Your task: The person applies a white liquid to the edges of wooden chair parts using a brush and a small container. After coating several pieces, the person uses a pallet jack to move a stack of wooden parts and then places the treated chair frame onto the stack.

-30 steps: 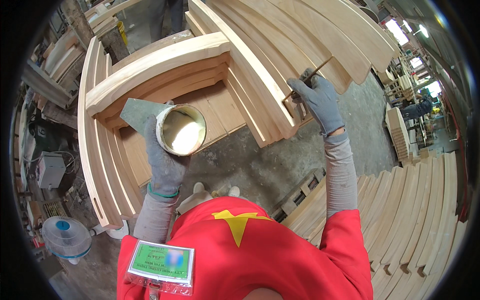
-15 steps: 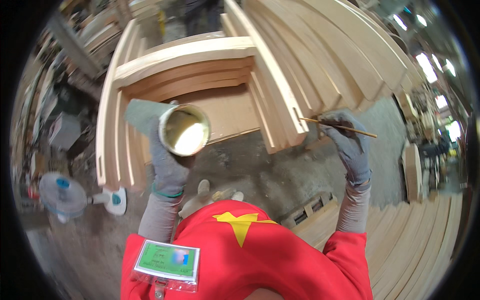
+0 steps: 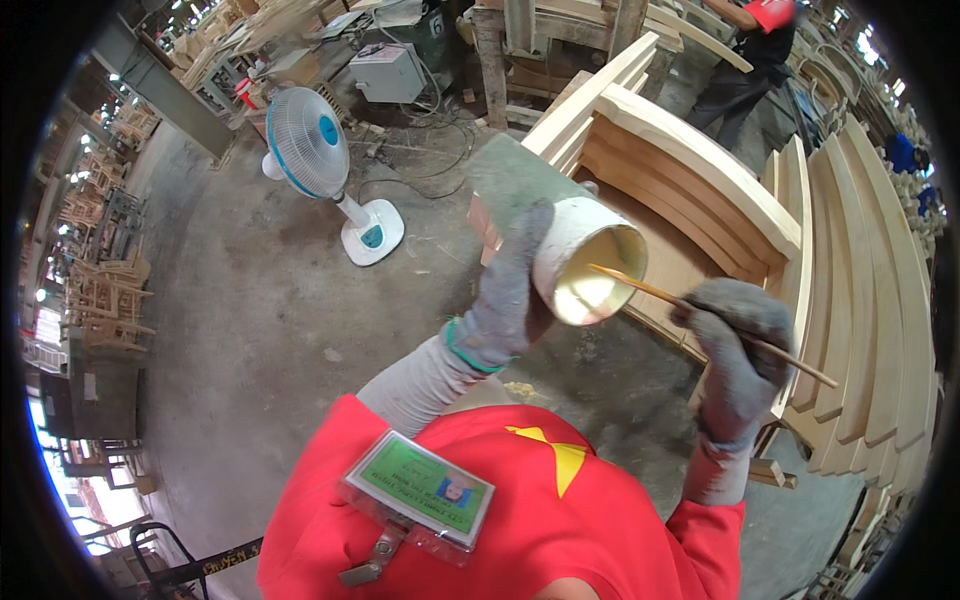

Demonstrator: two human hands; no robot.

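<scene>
My gloved left hand (image 3: pixel 508 292) is wrapped round a white cup (image 3: pixel 562 232), tilted so its mouth faces me. Pale, creamy liquid (image 3: pixel 585 297) lies inside. A flat grey-green piece (image 3: pixel 515 180) sticks out behind the cup; whether my left hand also grips it I cannot tell. In my gloved right hand (image 3: pixel 740 345) is a thin wooden stick (image 3: pixel 650 289), pinched along its length, its tip at the cup's mouth. Beyond both hands stand pale wooden frames (image 3: pixel 700 150) with curved crosspieces, set close together.
A standing fan (image 3: pixel 310 140) with a white base is on the concrete floor (image 3: pixel 250 320) to the left. Cables (image 3: pixel 450 165) trail near a grey box (image 3: pixel 388 73). Curved wooden parts (image 3: pixel 860 300) line the right. Another person (image 3: pixel 745 60) stands at the far right.
My view has swung left, bringing the fan nearer the middle. The stick has moved from the end of a wooden frame to the cup's mouth, and my hands are closer together.
</scene>
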